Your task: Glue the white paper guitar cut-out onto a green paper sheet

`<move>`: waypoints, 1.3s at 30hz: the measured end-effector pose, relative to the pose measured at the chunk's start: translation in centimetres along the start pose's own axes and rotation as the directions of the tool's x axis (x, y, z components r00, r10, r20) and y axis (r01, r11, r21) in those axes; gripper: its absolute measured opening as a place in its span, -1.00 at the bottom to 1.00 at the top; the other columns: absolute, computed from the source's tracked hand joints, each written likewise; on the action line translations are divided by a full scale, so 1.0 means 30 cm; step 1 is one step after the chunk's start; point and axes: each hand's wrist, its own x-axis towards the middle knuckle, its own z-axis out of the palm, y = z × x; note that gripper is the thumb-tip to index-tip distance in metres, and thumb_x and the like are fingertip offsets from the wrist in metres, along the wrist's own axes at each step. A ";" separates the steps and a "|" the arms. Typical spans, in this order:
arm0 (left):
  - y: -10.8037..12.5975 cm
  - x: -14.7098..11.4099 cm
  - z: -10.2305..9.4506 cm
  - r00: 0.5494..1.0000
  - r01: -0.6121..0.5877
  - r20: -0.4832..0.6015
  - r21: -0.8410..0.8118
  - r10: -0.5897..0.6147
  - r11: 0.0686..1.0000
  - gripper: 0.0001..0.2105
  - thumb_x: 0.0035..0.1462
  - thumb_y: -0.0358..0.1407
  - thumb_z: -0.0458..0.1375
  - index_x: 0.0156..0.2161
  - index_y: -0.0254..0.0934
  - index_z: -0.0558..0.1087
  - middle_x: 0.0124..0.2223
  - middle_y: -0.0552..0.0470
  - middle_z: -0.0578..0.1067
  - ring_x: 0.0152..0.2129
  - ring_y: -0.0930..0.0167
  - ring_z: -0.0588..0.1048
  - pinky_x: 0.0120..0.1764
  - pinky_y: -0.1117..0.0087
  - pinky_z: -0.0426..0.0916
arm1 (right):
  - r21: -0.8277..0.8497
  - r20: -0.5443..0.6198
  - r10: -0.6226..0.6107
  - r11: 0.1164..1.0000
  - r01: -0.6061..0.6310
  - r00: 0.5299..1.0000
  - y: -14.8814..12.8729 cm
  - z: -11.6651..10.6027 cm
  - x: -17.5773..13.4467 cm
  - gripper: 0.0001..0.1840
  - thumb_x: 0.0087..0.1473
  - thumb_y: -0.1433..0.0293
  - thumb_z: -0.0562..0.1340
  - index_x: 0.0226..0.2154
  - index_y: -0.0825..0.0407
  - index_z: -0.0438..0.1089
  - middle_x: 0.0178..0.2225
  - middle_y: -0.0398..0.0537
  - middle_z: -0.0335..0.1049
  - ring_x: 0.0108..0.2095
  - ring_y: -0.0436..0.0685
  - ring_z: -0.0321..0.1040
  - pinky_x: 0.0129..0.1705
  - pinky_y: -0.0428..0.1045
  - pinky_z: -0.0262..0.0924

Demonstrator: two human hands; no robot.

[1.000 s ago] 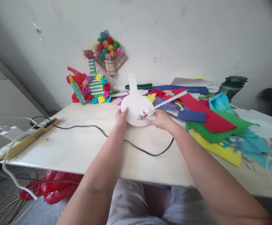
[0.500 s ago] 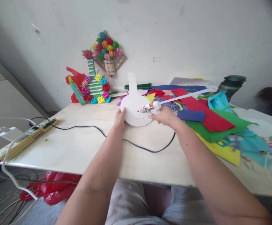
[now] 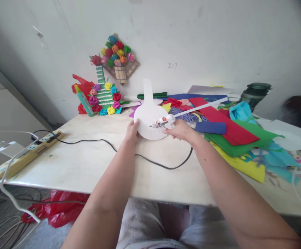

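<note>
My left hand (image 3: 132,131) grips the left edge of a white guitar-shaped board (image 3: 145,116), a round body with a straight neck pointing away from me. Small dark dots mark the board near its lower edge and at the neck's tip. In my right hand (image 3: 177,130) is a glue gun (image 3: 164,121) with a patterned front, its nozzle over the lower middle of the board. A long white glue stick (image 3: 202,107) juts from its back, up and to the right. Whether the nozzle touches the board I cannot tell.
Coloured paper (image 3: 230,129) is heaped at the right, with a dark green bottle (image 3: 255,97) behind. A flower-trimmed paper guitar (image 3: 105,95) and a glue bottle (image 3: 85,102) stand at the back left. A black cord (image 3: 163,166) runs from the power strip (image 3: 28,154) across the table.
My right hand and the glue gun have shifted slightly left and toward me, so the nozzle sits lower on the board. My left hand keeps its hold.
</note>
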 end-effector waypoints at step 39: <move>0.004 -0.004 0.006 1.000 0.008 0.019 -0.039 -0.007 0.999 -0.74 -0.09 -0.29 0.17 -0.24 -0.37 0.38 -0.37 -0.06 0.51 -0.44 0.35 0.48 -0.31 0.31 0.39 | -0.052 0.054 -0.030 0.998 0.033 0.998 0.006 0.045 0.010 -0.74 -0.27 0.30 0.26 -0.43 0.10 0.39 -0.71 -0.18 0.25 -0.77 -0.10 0.13 -0.79 -0.22 -0.02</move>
